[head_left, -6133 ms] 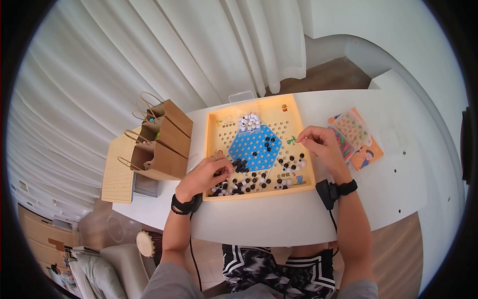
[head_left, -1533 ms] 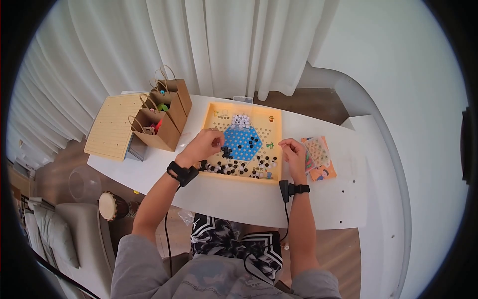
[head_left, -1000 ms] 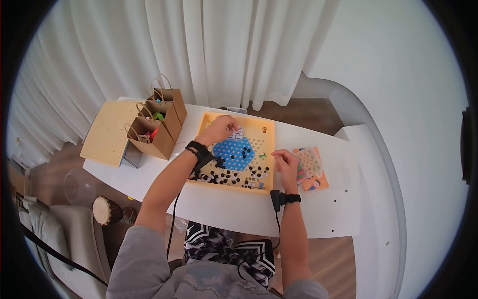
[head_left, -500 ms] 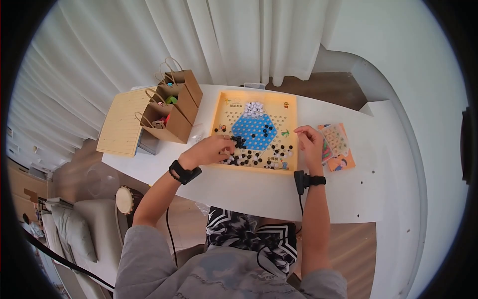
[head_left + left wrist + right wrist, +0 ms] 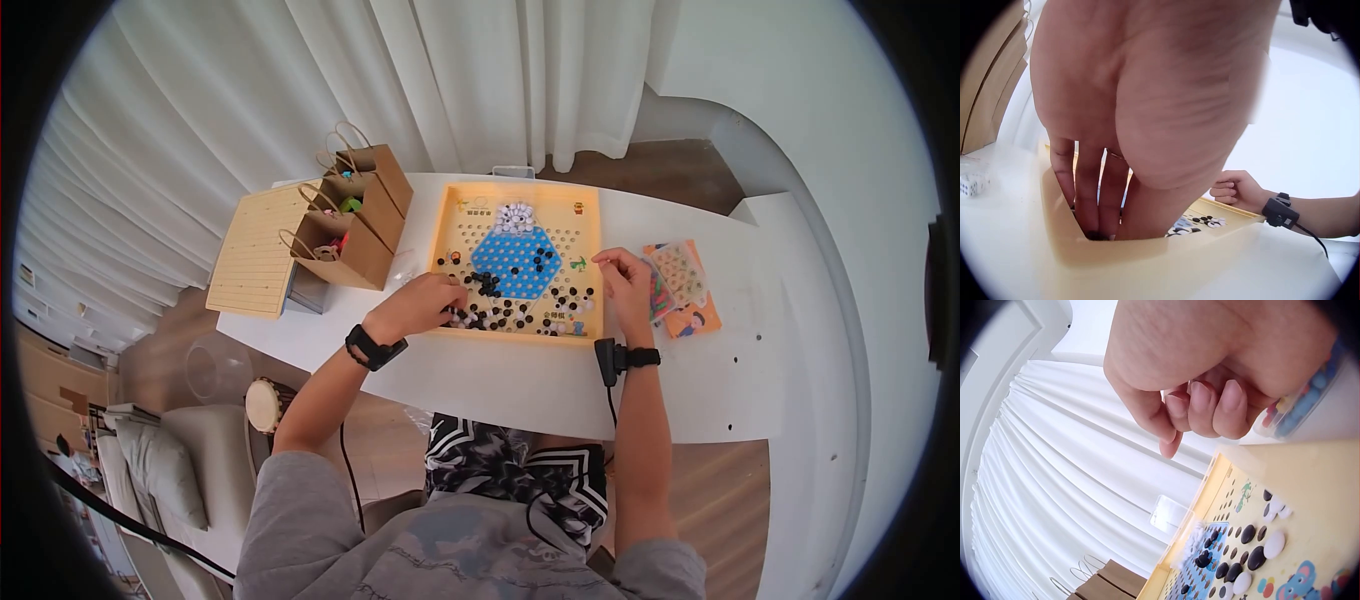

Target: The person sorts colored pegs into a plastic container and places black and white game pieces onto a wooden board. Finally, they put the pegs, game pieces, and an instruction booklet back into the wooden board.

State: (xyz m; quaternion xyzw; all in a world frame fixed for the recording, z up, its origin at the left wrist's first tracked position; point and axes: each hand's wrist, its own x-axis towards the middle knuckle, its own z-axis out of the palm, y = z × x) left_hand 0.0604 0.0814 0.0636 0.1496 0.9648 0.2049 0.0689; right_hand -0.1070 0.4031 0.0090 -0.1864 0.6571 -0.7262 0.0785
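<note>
My left hand [image 5: 421, 304] reaches over the near-left corner of the yellow game tray [image 5: 512, 337]. Its extended fingers point down among black and white pieces [image 5: 500, 317], a dark piece [image 5: 1101, 236] beside the tips; the tray wall partly hides them. A blue hexagon of holes [image 5: 512, 262] fills the middle, with black pieces [image 5: 486, 285] bunched at its left. White pieces [image 5: 515, 217] sit heaped at its far side. By the tray's right edge my right hand [image 5: 627, 288] stays raised, fingers loosely curled, thumb and index tips together; no piece shows in them [image 5: 1194, 381].
Paper bags [image 5: 354, 250] and a wooden board [image 5: 258, 252] stand left of the tray. Right of it lie an orange card [image 5: 697, 320] and a clear box of coloured pieces [image 5: 680, 272]. In the left wrist view, dice [image 5: 970, 186] lie outside the tray.
My left hand went from above the tray's left side to the white heap, then back down to the near-left corner pieces. My right hand has stayed by the right edge; the head view has shifted.
</note>
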